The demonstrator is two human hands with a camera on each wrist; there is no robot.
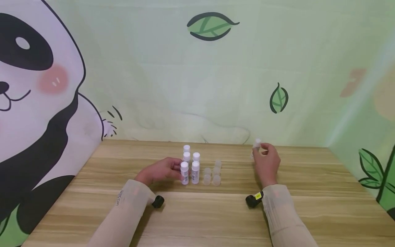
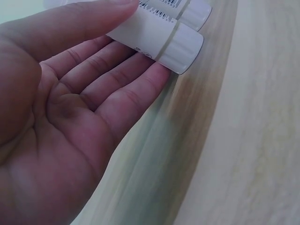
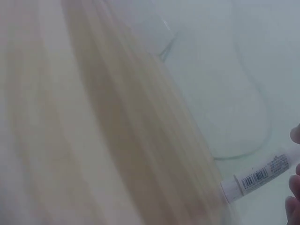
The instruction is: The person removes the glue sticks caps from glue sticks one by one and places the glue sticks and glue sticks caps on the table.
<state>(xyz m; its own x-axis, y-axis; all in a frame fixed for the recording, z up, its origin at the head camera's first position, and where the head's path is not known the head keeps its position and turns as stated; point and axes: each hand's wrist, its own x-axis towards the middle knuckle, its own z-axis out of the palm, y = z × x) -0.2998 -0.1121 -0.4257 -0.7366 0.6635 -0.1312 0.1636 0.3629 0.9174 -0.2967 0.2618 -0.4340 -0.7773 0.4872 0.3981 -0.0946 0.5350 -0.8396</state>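
White glue sticks with white caps stand upright in two short columns left of the table's middle. My left hand reaches in from the left and holds the front-left glue stick. In the left wrist view its thumb lies over the barcode label of that glue stick, with the fingers behind. Near the back of the table on the right, my right hand pinches another white glue stick between thumb and fingers. The right wrist view shows this glue stick tilted, with a barcode on its label.
Several small translucent round containers stand just right of the white ones, also in short columns. The wood-grain table meets a printed cloth backdrop at its back edge. Fingertips show at the right wrist view's edge.
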